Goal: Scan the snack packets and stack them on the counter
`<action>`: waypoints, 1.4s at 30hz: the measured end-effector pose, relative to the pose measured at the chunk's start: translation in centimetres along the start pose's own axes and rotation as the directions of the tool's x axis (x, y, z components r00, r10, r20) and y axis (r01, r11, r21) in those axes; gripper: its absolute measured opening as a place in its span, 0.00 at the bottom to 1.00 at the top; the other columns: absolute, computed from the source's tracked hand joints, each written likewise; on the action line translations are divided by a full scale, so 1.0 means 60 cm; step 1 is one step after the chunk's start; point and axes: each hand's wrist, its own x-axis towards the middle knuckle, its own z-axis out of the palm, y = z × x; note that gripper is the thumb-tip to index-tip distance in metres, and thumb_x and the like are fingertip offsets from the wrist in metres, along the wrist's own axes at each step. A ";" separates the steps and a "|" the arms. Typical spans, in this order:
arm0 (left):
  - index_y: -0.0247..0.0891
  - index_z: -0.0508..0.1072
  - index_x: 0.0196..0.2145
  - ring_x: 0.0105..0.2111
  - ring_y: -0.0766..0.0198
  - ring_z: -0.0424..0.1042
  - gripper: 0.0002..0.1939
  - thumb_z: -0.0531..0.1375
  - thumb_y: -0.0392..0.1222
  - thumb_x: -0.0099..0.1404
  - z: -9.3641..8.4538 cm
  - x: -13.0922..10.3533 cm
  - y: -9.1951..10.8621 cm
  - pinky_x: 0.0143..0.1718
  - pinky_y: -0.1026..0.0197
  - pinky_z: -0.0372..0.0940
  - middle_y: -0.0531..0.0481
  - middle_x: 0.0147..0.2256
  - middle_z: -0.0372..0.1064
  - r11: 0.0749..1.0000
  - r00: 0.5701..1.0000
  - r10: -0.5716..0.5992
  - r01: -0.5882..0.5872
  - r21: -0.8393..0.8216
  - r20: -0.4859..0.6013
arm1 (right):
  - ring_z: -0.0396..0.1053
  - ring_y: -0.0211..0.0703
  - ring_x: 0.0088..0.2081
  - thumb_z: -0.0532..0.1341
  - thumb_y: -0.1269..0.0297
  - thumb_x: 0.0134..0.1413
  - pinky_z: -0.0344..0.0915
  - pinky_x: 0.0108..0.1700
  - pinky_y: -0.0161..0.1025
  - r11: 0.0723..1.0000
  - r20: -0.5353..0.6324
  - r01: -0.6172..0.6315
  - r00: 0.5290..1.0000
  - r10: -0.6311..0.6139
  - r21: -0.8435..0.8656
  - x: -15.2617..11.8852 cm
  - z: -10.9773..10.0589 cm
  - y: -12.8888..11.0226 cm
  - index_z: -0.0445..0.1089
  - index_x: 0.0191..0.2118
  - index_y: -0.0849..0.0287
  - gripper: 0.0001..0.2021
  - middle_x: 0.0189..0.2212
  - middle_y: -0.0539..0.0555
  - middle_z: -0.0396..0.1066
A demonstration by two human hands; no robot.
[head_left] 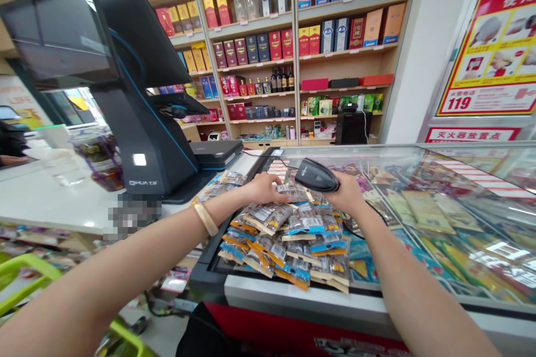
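My right hand [345,192] is wrapped round a black barcode scanner [315,175], its head turned toward the left over the pile. With the fingers closed, my left hand [264,188] grips a small clear snack packet [293,193] at its left edge, just below the scanner's head. Beneath both hands lies a heap of similar packets [288,245] with blue, orange and cream ends. The heap rests on the glass top of a freezer chest [422,150]. What is inside the packets is too small to tell.
A dark point-of-sale terminal [154,128] stands on the white counter [25,195] at left, beside stacked plastic jars [98,159]. More packets [228,181] lie by its base. Shelves [295,56] of boxed bottles line the back. A green basket [29,273] is at lower left.
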 end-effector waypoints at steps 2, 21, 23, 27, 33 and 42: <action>0.36 0.71 0.43 0.32 0.56 0.72 0.30 0.70 0.52 0.43 0.000 -0.002 0.002 0.32 0.60 0.64 0.48 0.30 0.73 0.987 0.999 -0.048 0.046 -0.151 -0.004 | 0.75 0.51 0.35 0.62 0.63 0.43 0.67 0.36 0.39 1.000 0.006 -0.005 1.000 0.005 0.016 0.001 -0.001 0.000 0.75 0.39 0.56 0.14 0.34 0.56 0.78; 0.36 0.70 0.36 0.34 0.60 0.75 0.19 0.70 0.42 0.47 -0.069 -0.026 -0.029 0.33 0.58 0.70 0.48 0.34 0.75 0.620 0.970 -0.220 0.058 -0.782 -0.102 | 0.75 0.50 0.35 0.61 0.62 0.44 0.66 0.35 0.38 0.998 0.093 -0.038 0.995 0.043 -0.046 0.001 -0.004 -0.010 0.76 0.38 0.54 0.12 0.32 0.54 0.78; 0.35 0.70 0.36 0.32 0.61 0.75 0.20 0.71 0.43 0.46 -0.070 -0.028 -0.034 0.32 0.59 0.69 0.49 0.32 0.75 0.603 0.971 -0.216 0.049 -0.796 -0.104 | 0.75 0.50 0.35 0.61 0.62 0.45 0.66 0.35 0.39 0.999 0.088 -0.035 0.995 0.038 -0.030 0.000 -0.003 -0.008 0.76 0.39 0.55 0.13 0.33 0.55 0.78; 0.35 0.71 0.36 0.29 0.64 0.73 0.22 0.71 0.44 0.45 -0.086 -0.046 -0.069 0.30 0.63 0.67 0.50 0.30 0.74 0.567 0.962 -0.239 0.025 -0.824 -0.135 | 0.75 0.52 0.36 0.61 0.61 0.44 0.66 0.36 0.39 1.000 0.027 -0.022 0.999 0.022 -0.017 -0.002 -0.003 -0.003 0.76 0.41 0.56 0.16 0.35 0.55 0.78; 0.37 0.70 0.41 0.30 0.62 0.74 0.27 0.72 0.43 0.42 -0.099 -0.143 -0.162 0.28 0.63 0.67 0.49 0.31 0.75 0.530 0.911 -0.411 0.233 -0.815 -0.007 | 0.75 0.51 0.35 0.62 0.61 0.43 0.66 0.35 0.38 0.999 0.025 0.003 1.000 -0.002 -0.038 -0.003 -0.002 -0.002 0.76 0.41 0.54 0.16 0.34 0.54 0.79; 0.38 0.69 0.39 0.28 0.61 0.72 0.30 0.70 0.50 0.37 -0.067 -0.222 -0.246 0.28 0.63 0.64 0.52 0.26 0.72 0.614 0.831 -0.556 0.428 -0.663 0.021 | 0.75 0.53 0.36 0.62 0.62 0.42 0.65 0.33 0.39 0.993 0.069 0.011 0.998 -0.003 -0.119 -0.006 0.006 -0.001 0.76 0.39 0.54 0.15 0.33 0.55 0.78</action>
